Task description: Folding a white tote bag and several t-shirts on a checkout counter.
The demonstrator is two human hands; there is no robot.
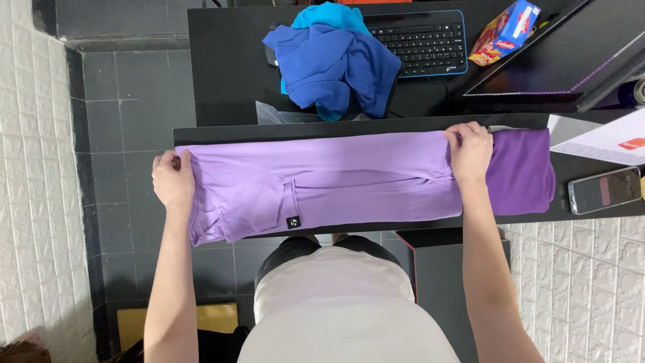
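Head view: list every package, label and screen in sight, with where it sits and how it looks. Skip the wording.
Snack box: far desk, right of the keyboard, tilted; rectangular, red, yellow and blue.
Phone: near surface, right edge; flat rectangle, dim reddish screen.
Tag: on the lilac garment's lower edge; small black square with a white mark.
White box: right, above the phone; orange patch.
Monitor: top right; dark, tilted panel.

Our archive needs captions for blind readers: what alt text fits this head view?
Seen from above, a person's left hand and right hand each pinch an end of a lilac shirt stretched flat along a black table. A folded purple garment and a phone lie to the right; beyond are crumpled blue clothes and a keyboard.
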